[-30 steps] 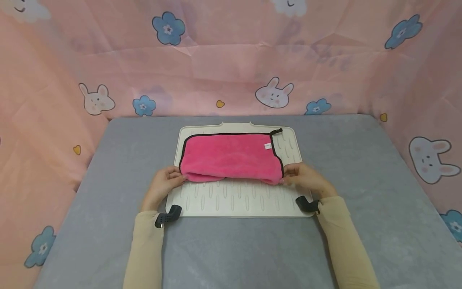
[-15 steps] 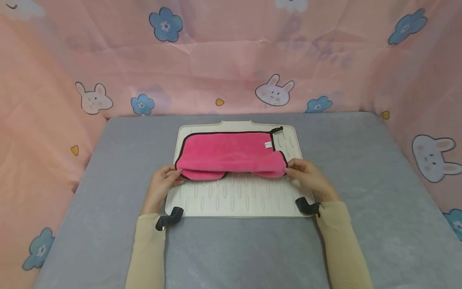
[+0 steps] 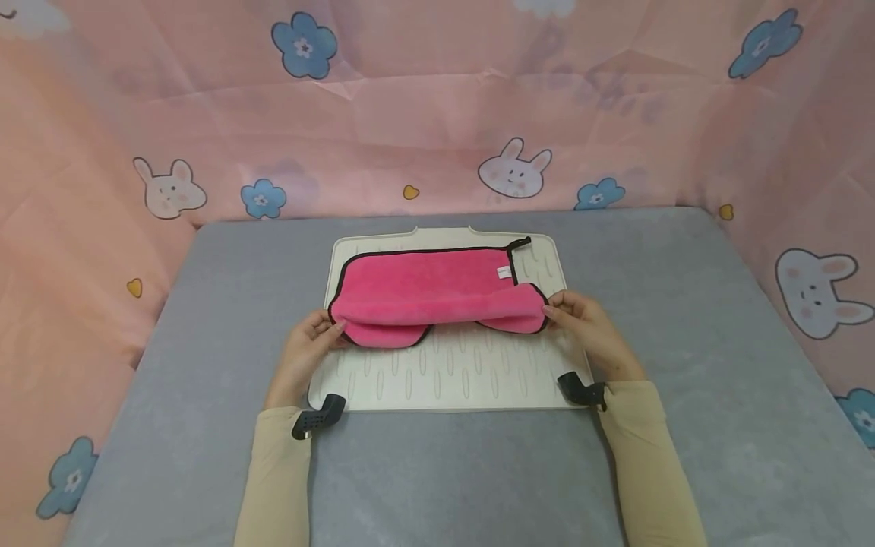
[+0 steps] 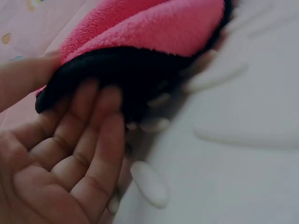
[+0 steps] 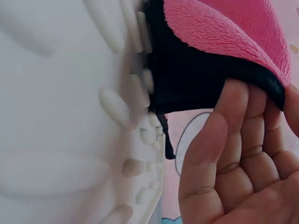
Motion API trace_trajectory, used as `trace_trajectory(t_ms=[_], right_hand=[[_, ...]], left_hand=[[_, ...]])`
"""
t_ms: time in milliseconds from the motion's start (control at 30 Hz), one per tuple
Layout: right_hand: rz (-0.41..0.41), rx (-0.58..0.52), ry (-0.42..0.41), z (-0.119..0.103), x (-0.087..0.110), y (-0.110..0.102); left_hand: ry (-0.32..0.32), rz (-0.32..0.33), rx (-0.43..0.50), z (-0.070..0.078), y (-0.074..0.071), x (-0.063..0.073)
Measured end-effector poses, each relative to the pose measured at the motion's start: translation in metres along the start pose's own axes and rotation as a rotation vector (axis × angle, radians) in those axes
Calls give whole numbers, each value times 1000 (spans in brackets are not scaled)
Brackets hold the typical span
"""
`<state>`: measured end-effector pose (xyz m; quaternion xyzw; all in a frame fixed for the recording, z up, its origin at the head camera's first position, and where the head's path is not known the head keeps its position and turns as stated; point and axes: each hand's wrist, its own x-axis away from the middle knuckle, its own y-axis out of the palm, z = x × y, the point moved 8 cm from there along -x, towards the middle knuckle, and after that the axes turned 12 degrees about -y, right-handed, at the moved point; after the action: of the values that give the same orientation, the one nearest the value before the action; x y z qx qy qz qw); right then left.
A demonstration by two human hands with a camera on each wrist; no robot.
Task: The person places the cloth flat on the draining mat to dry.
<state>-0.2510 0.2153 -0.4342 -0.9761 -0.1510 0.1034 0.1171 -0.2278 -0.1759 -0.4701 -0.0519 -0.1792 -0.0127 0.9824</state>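
Note:
A pink plush towel (image 3: 437, 277) with black edging lies on a white ridged mat (image 3: 437, 387), its near part folded up and bulging. My left hand (image 3: 305, 349) pinches the towel's left end between thumb and fingers; the left wrist view shows the black edging (image 4: 126, 60) over the fingertips. At the opposite end my right hand (image 3: 591, 330) pinches the towel, its thumb on the pink side and fingers under the black edge (image 5: 219, 65). Rounded near corners of the towel hang below the raised fold. A small white label (image 3: 503, 272) and a black loop (image 3: 519, 243) mark its far right corner.
The mat rests on a grey cloth-covered table (image 3: 437, 471). Behind and at both sides hangs a pink curtain (image 3: 410, 114) printed with rabbits and flowers. Dark wrist mounts (image 3: 320, 416) sit at the sleeve cuffs.
Both hands have lifted the towel's near fold and shifted slightly away from me, the right hand more so. The fold has spread wider and the rounded corners below it show more.

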Motion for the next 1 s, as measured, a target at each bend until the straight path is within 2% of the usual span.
trace_trajectory(t_ms=[67,133,267,433,533,700,833,1000], right_hand=[[-9,13,2,1,0,0],[-21,27,5,2,1,0],[-54,46,34,5,2,0],[-177,122,106,11,7,5],[-233,163,99,13,8,9],[-207,170,50,11,6,10],[-168,151,48,10,6,8],[-133,67,8,6,6,5]], left_hand=[[-12,-27,-113,-1,5,0],[-15,-62,-186,-1,9,1],[-5,-93,-229,1,12,4],[-6,-94,-192,1,12,5],[-18,-90,-158,0,12,3],[-11,-70,-128,0,10,2],[-4,-48,-86,1,6,2],[-8,-29,-18,1,-1,2]])
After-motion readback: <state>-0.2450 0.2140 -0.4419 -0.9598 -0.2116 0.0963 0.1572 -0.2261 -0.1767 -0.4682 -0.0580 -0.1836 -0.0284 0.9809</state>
